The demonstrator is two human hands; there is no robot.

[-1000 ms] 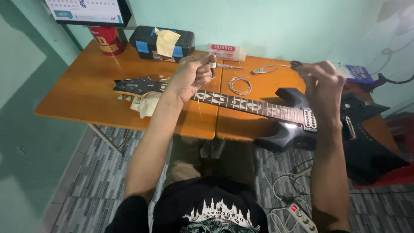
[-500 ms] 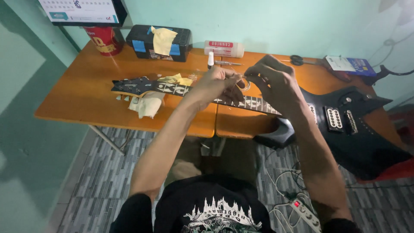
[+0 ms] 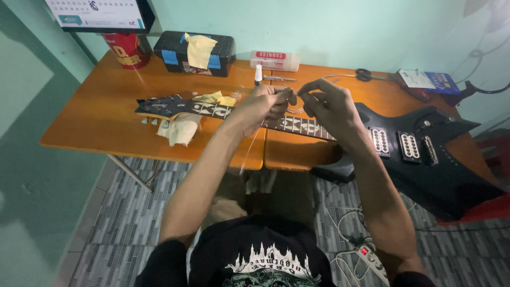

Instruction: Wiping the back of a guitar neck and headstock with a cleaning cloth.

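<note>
Over the black electric guitar [image 3: 425, 154], our left hand [image 3: 263, 106] and right hand [image 3: 329, 109] pinch a thin guitar string [image 3: 249, 151].

Thin guitar string [image 3: 249, 151] (pale, wiry), pinched above black guitar [image 3: 425, 159], tail dangling

head view | 1 camera | looks steeply down | table [image 3: 95, 133] close ahead
</note>
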